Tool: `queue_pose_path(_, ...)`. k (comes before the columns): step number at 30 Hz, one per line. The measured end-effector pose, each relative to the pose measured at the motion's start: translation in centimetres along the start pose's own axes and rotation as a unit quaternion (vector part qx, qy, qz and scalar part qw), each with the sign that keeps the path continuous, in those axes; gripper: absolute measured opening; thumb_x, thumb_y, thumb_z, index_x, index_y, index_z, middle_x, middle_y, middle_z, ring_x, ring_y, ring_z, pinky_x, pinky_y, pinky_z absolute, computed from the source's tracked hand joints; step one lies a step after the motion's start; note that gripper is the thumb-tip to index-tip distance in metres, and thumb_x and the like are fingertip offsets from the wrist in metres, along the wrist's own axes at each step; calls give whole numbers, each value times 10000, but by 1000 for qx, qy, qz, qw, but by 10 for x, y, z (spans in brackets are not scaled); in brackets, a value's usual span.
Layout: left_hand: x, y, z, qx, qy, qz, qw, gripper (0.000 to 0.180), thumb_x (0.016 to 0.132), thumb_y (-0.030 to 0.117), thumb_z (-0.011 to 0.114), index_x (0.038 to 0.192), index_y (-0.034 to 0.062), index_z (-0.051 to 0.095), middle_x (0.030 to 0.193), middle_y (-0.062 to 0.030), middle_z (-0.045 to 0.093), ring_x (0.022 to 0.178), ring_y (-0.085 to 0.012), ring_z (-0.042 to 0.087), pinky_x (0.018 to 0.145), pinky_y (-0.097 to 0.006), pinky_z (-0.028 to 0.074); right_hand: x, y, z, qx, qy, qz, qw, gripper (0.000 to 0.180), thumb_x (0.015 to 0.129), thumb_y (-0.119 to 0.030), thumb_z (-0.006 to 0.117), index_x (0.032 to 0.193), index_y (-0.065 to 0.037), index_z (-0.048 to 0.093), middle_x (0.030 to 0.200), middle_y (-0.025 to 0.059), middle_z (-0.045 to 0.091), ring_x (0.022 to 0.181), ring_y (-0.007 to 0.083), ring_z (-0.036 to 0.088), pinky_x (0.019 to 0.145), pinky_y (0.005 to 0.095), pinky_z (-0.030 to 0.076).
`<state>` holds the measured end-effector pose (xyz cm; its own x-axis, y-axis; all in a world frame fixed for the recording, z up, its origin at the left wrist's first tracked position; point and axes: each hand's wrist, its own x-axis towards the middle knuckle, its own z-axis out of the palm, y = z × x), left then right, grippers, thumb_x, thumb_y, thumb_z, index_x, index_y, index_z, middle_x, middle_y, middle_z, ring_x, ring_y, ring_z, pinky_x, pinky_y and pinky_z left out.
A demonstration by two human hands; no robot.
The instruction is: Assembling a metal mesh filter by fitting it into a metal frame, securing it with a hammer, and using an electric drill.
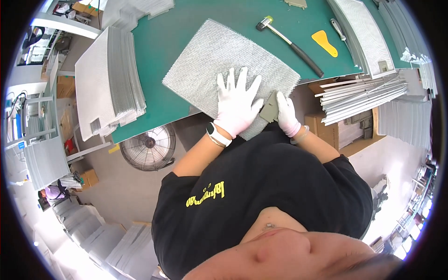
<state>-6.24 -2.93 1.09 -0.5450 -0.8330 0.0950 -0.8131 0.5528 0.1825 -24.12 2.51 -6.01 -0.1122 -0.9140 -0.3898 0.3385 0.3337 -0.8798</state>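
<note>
A silver metal mesh sheet [205,60] lies tilted on the green tabletop [172,23], its near corner jutting past the table edge toward my body. My left hand [239,100], in a white glove, presses flat on the mesh with its fingers spread. At the sheet's near right edge, my right hand [288,114], also gloved, grips a small olive-grey plate [269,111] between thumb and fingers. That plate sits against the mesh edge; whether it is joined to the mesh I cannot tell.
Beyond the sheet lie a mallet [294,46], a yellow scraper [324,43] and a screwdriver-like tool [338,29]. Stacks of mesh panels stand left [107,79] and right [366,37]. Thin metal strips [359,95] jut out at right. A floor fan [148,145] stands below left.
</note>
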Motion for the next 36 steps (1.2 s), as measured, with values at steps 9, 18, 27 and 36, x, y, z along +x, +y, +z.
queue_pose_path(9,-2,4,0,0,-11,-28,1000,625,911,463,606,1471,206,501,1535,-193,386,1430,-461,310,1171,-661,167,-6,3,6,-2,33,-43,999,291,1064,-317,517,1012,-62,647,878,-5,635,757,85,597,701,269,514)
queue_pose_path(18,-1,6,-1,1,-16,-30,999,658,892,448,624,1481,188,486,1531,-218,378,1420,-489,302,1165,-678,164,3,8,6,85,12,24,996,188,1028,-228,610,1021,-58,689,892,-22,654,784,55,593,713,257,511)
queue_pose_path(27,-2,6,1,-11,-1,-32,999,645,885,441,638,1464,188,508,1521,-210,390,1418,-485,306,1162,-680,173,4,10,4,112,18,6,993,265,1048,-283,568,969,-54,675,869,-22,658,746,55,580,671,236,487)
queue_pose_path(36,13,-26,2,22,-17,25,999,602,920,478,573,1459,215,517,1524,-197,410,1429,-474,305,1179,-663,155,23,-15,17,-27,-149,138,979,420,1000,-392,621,1235,-46,651,1124,57,684,953,130,648,836,302,545)
